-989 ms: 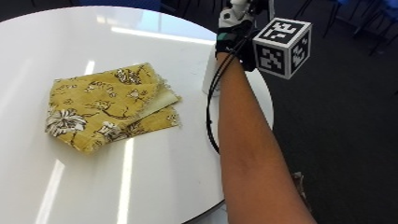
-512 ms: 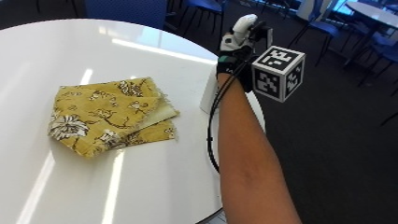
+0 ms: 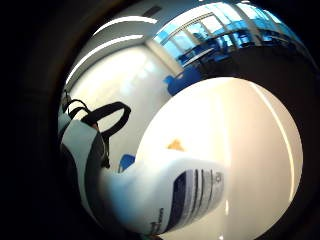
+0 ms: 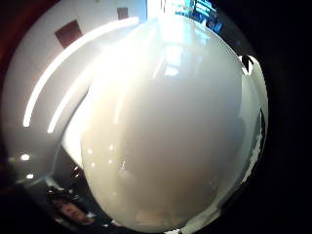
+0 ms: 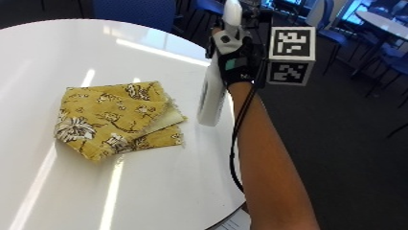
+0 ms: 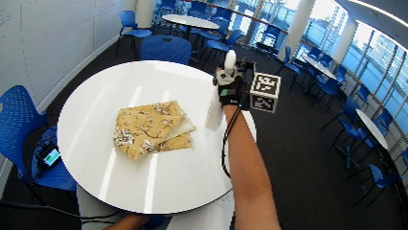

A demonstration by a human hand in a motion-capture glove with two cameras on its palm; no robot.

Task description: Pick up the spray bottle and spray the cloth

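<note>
Beside folded floral cloth (image 5: 118,119) — smooth white spray bottle (image 5: 211,98), gripped.

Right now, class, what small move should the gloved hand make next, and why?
Probably lift the spray bottle and swing it toward the cloth. The right hand already grips the bottle, which stands beside the cloth near the table's edge.

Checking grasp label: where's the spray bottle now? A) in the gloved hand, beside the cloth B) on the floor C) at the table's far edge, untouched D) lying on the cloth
A: the hand grips the spray bottle beside the cloth.
</note>
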